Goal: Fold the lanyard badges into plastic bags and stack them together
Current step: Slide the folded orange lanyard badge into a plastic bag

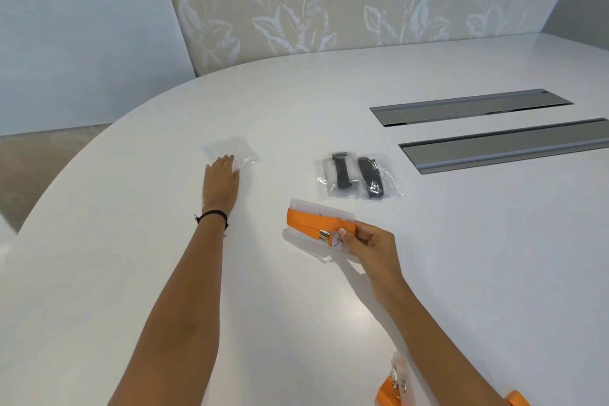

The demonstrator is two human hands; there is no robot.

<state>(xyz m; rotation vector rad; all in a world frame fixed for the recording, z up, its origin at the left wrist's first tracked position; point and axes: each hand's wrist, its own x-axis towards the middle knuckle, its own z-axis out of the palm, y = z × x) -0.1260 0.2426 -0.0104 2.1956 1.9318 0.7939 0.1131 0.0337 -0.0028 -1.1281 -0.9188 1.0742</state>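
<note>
Bench (329,306): white and rounded. Its curved edge sweeps round beyond and to the left of the left hand (221,181), with floor showing past it. Open surface runs between the two forearms and to the right of the right hand (370,242). Two grey recessed panels (471,105) lie parallel, well beyond the right hand.

Clear plastic bag (242,150): flat on the bench, under and just beyond the left fingertips; contents cannot be told.

Bagged black lanyards (357,180): two clear bags side by side, each holding a folded black strap, just beyond the right hand and apart from it.

Orange lanyard badge (321,224): strap folded along a clear card holder, metal clip at the end nearest the right hand.

Second orange lanyard (390,386): with clip, beside the right forearm, partly cut off.

Left hand: palm down, fingers straight, tips touching the bag; black band (212,217) at the wrist.

Right hand: fingers curled, pinching the badge's clip end.
</note>
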